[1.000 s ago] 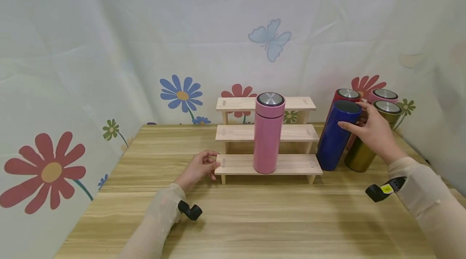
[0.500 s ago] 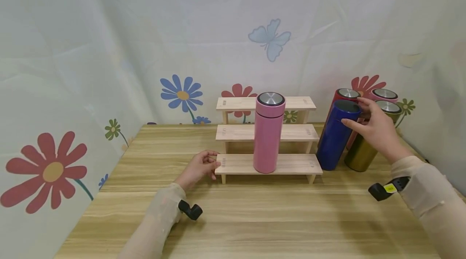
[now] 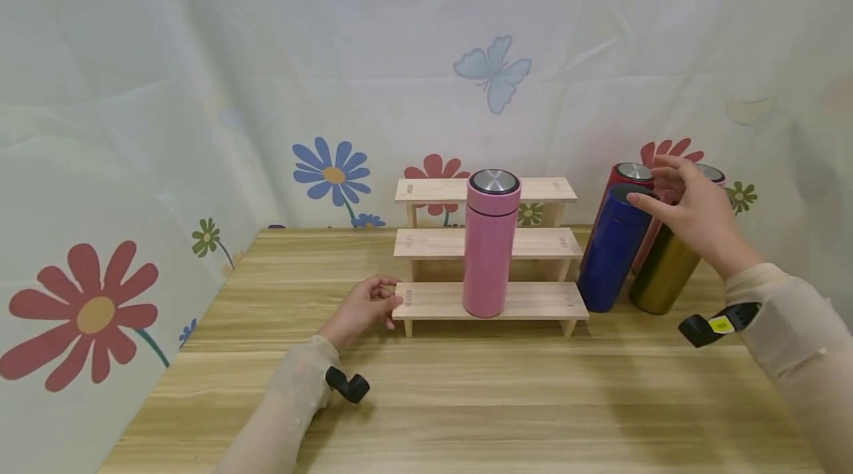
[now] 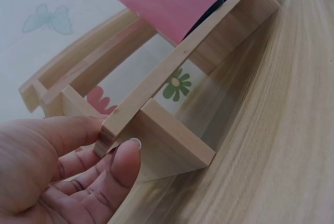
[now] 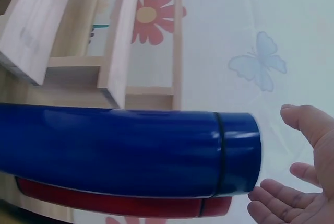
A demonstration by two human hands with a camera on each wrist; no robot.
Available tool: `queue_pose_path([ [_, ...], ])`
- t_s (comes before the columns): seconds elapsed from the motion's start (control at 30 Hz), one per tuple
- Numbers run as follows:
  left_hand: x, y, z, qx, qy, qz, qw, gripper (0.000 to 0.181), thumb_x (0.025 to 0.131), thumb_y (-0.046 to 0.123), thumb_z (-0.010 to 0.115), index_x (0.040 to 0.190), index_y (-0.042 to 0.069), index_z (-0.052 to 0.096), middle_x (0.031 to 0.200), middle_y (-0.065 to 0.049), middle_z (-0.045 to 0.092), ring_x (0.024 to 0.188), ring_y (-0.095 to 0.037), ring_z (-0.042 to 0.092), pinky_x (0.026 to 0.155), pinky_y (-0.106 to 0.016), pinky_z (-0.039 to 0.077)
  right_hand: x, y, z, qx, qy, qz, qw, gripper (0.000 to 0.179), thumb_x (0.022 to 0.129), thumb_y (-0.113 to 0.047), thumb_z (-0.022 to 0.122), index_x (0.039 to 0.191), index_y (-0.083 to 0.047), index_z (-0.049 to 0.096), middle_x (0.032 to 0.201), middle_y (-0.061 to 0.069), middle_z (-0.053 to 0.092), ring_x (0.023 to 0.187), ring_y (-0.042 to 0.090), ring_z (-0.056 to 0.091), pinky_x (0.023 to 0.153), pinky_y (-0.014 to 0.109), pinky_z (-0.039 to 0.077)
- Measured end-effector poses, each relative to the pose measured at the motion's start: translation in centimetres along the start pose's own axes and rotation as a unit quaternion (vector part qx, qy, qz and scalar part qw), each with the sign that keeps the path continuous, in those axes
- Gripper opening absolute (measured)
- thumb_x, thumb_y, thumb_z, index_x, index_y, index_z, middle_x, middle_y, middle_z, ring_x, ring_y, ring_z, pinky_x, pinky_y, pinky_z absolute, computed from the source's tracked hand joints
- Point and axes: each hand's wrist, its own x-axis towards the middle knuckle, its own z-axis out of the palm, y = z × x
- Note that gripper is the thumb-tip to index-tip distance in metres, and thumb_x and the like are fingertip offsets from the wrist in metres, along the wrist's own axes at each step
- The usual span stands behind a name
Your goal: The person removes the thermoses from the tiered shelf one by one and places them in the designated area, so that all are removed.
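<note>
My left hand pinches the left end of the lowest board of a three-step wooden display stand; the left wrist view shows thumb and fingers at the board's corner. Midway along that lowest step a pink thermos flask stands upright. Just right of the stand is a blue thermos flask. Close by its lid is my right hand, fingers spread and holding nothing. In the right wrist view, the thumb and fingers lie past the lid end of the blue flask, with a gap at the thumb.
Behind the blue flask stands a red flask, partly hidden. A gold flask and a second pink flask are grouped to its right, partly covered by my right hand. A flower-printed cloth hangs behind the wooden table.
My right hand has drawn right and slightly up from the blue flask's top, its fingers now higher and covering the gold flask's lid. The left hand and the stand have stayed put.
</note>
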Motion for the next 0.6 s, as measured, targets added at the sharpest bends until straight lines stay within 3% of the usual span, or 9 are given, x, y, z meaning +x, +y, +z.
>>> queue_pose_path([
  [0.2, 0.1, -0.2, 0.0, -0.004, -0.001, 0.002, 1.0000, 0.045, 0.094, 0.006, 0.059, 0.134, -0.008, 0.042, 0.088, -0.006, 0.055, 0.059, -0.012, 0.055, 0.056, -0.026, 0.055, 0.8, -1.6, -0.7, 0.001, -0.015, -0.001, 0.9999, 0.084, 0.092, -0.046, 0.060, 0.153, -0.006, 0.018, 0.143, 0.031, 0.040, 0.125, 0.049, 0.044, 0.101, 0.067, 0.037],
  [0.6, 0.3, -0.4, 0.0, -0.007, -0.003, 0.001, 1.0000, 0.046, 0.095, 0.006, 0.059, 0.135, -0.008, 0.042, 0.087, -0.005, 0.054, 0.058, -0.012, 0.055, 0.056, -0.026, 0.055, 2.5, -5.1, -0.5, 0.009, -0.057, -0.049, 0.9971, 0.079, 0.092, -0.043, 0.061, 0.153, -0.013, 0.022, 0.146, 0.026, 0.039, 0.129, 0.046, 0.043, 0.103, 0.065, 0.037],
])
